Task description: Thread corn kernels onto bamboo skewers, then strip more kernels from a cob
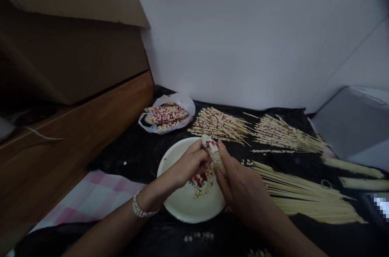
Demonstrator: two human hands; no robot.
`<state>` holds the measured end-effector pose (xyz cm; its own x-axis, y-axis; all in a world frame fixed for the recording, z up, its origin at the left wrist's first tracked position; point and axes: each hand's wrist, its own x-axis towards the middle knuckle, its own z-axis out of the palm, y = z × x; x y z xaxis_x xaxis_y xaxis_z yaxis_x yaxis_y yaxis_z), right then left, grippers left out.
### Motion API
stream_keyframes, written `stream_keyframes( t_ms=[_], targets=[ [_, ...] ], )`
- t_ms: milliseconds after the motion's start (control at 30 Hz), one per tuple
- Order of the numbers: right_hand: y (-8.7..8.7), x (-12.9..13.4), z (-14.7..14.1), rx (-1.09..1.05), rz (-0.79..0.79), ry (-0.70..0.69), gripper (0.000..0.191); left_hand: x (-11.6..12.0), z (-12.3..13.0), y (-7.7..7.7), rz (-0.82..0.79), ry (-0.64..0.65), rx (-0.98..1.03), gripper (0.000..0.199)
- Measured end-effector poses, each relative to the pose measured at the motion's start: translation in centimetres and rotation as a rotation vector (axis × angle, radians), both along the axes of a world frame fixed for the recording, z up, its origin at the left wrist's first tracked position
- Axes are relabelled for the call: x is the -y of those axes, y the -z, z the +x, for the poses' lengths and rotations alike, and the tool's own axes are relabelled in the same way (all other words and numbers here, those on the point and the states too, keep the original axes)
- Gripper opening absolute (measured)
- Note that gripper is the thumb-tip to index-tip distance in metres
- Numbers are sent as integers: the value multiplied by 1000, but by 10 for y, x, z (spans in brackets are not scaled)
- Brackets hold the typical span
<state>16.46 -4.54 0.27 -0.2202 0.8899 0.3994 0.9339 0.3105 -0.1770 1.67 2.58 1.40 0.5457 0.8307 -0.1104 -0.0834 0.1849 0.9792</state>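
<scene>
Both hands hold a corn cob (215,156) tilted over a white bowl (179,207). Much of the cob is stripped bare, with some white and dark red kernels left near its upper end. My left hand (193,163) is closed against the cob's left side, its fingertips partly hidden. My right hand (238,178) wraps the cob from the right, thumb and fingers around it. Loose kernels (202,190) lie in the bottom of the bowl below the hands, with something red among them.
Speckled corn cobs (167,117) lie in a plastic bag behind the bowl. Kernel-threaded skewers (215,125) sit in two piles at the back, one farther right (279,133). Bare bamboo sticks (306,196) lie on the right. A cardboard box (73,46) stands left; a white wall (243,38) rises behind.
</scene>
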Motion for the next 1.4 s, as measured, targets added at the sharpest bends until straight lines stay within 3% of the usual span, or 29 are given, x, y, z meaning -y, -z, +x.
stream_keyframes(
  t_ms=[67, 167, 600, 767, 967, 1133, 1300, 1400],
  targets=[
    [0, -1, 1, 3, 15, 3, 55, -2, -2, -1, -6, 62, 55, 3],
    [1, -1, 2, 13, 35, -4, 55, -4, -4, -2, 11, 104, 62, 16],
    [2, 0, -2, 53, 48, 6, 57, 3, 4, -1, 100, -76, -121, 11],
    [2, 0, 1, 44, 47, 16, 57, -3, -1, -1, 12, 44, 32, 5],
    [1, 0, 2, 53, 56, 3, 56, -6, -2, 0, 33, 82, 6, 28],
    [3, 1, 0, 126, 46, 11, 57, -6, -2, 5, 94, 21, -72, 23],
    [7, -2, 0, 138, 108, 12, 59, -7, -2, 10, 20, -37, -17, 14],
    [7, -3, 1, 132, 133, 11, 59, -7, -2, 6, 2, -2, 18, 7]
  ],
)
